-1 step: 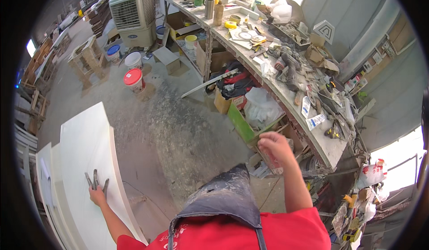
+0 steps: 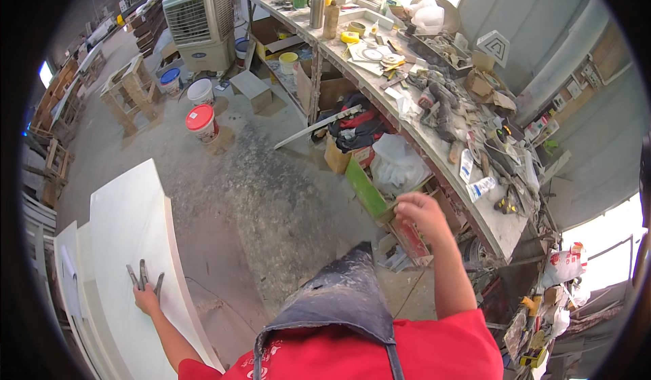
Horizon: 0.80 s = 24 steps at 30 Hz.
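My left hand (image 2: 145, 300) rests on the face of a large white slab (image 2: 125, 210) at the lower left. Its fingers are spread apart, and dark grey coverings or coating show on several of them. My right hand (image 2: 422, 216) is raised in front of me, with its fingers curled in toward the thumb. Whatever it holds, if anything, is hidden from this side. Behind and below that hand are a green box (image 2: 366, 188) and a clear plastic bag (image 2: 397, 163) under the workbench. A dark, dusty apron (image 2: 339, 292) hangs from my front.
A long workbench (image 2: 500, 234) on the right bears tools, gloves, tubes and a steel flask (image 2: 317, 9). A red-lidded bucket (image 2: 202, 123), a grey box (image 2: 251, 89) and an air cooler (image 2: 200, 24) stand on the floor ahead. A white strip (image 2: 315, 127) leans by the bench.
My right hand has risen slightly. The left hand stays on the slab, fingers spread. The whole view has shifted very little.
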Available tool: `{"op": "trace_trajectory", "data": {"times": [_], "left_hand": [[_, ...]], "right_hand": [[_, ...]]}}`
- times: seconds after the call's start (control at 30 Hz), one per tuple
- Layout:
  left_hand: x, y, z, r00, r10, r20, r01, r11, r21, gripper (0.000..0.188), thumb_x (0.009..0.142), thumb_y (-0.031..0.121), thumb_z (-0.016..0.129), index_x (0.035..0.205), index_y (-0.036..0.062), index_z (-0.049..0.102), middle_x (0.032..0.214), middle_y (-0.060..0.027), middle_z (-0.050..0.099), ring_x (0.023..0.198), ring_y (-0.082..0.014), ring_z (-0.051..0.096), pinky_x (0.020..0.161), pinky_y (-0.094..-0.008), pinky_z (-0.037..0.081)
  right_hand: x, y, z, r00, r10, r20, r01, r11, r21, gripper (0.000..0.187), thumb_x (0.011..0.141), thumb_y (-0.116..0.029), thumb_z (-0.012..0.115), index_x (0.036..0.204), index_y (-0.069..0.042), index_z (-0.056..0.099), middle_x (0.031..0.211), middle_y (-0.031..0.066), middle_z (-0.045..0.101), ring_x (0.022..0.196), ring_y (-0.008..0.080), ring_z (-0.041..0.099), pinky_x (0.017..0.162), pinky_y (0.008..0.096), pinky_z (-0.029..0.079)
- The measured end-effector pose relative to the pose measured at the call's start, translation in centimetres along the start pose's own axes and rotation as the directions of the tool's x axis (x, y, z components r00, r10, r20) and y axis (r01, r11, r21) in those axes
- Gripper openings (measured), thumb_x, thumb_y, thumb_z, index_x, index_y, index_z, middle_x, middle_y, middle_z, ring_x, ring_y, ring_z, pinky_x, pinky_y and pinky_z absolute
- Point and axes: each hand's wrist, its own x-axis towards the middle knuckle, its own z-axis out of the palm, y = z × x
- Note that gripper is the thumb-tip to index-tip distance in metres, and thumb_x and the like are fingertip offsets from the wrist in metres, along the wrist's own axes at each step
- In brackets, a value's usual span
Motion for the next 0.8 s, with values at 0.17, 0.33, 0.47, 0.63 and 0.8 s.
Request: {"op": "trace_trajectory", "data": {"times": [0.17, 0.33, 0.47, 0.63, 0.8], "left_hand": [[4.8, 5.9, 1.8, 0.995, 0.017, 0.1, -0.041, 0.969, 0.243, 0.058, 0.087, 0.037, 0.068, 0.136, 0.0064, 0.063, 0.124, -0.0214, 0.07, 0.11, -0.0422, 0.066, 0.097, -0.0529, 0.051], [2.9, 13.7, -1.3, 0.987, -0.059, 0.15, -0.022, 0.871, 0.49, 0.07, 0.083, 0.025, 0.077, 0.149, 0.0229, 0.054, 0.143, -0.0117, 0.061, 0.112, -0.0392, 0.065, 0.093, -0.0532, 0.053], [0.3, 15.3, 2.9, 0.972, 0.234, -0.031, -0.197, 0.879, 0.435, 0.071, 0.082, 0.015, 0.075, 0.149, 0.0209, 0.054, 0.145, -0.0112, 0.06, 0.115, -0.0388, 0.064, 0.095, -0.0487, 0.053], [-4.9, 15.0, 7.4, 0.99, -0.137, -0.039, 0.132, 0.768, 0.627, 0.041, 0.085, 0.031, 0.068, 0.117, 0.0065, 0.069, 0.11, -0.0178, 0.066, 0.091, -0.0339, 0.064, 0.077, -0.0433, 0.052], [-10.6, 22.6, 12.7, 0.821, -0.488, 0.297, 0.182, 0.716, 0.674, 0.058, 0.098, 0.061, 0.054, 0.089, 0.0076, 0.075, 0.064, -0.006, 0.068, 0.047, -0.0173, 0.065, 0.039, -0.0332, 0.049]], "right_hand": [[17.0, -9.3, -2.4, 0.97, -0.243, 0.016, 0.244, 0.967, -0.079, 0.033, 0.092, -0.019, 0.072, 0.118, 0.001, 0.069, 0.089, 0.0035, 0.07, 0.075, 0.011, 0.062, 0.069, 0.0272, 0.05], [39.1, -23.9, -0.8, 0.901, -0.434, 0.006, 0.432, 0.896, -0.105, 0.033, 0.091, -0.023, 0.071, 0.11, 0.004, 0.072, 0.085, 0.0053, 0.071, 0.073, 0.0109, 0.065, 0.066, 0.0267, 0.052], [60.6, -32.2, -3.0, 0.906, -0.42, -0.061, 0.417, 0.907, -0.056, 0.031, 0.093, -0.027, 0.07, 0.108, 0.0, 0.072, 0.09, 0.006, 0.072, 0.076, 0.0127, 0.068, 0.069, 0.0275, 0.055], [82.9, -39.4, -1.2, 0.94, -0.331, -0.088, 0.318, 0.939, -0.134, 0.033, 0.091, -0.03, 0.074, 0.105, 0.0, 0.072, 0.086, 0.0064, 0.07, 0.068, 0.0129, 0.066, 0.058, 0.0271, 0.053], [99.5, -42.7, 0.8, 0.922, -0.342, -0.183, 0.271, 0.905, -0.328, 0.038, 0.09, -0.038, 0.074, 0.099, -0.001, 0.072, 0.078, 0.0055, 0.067, 0.06, 0.0126, 0.062, 0.052, 0.0288, 0.05]]}}
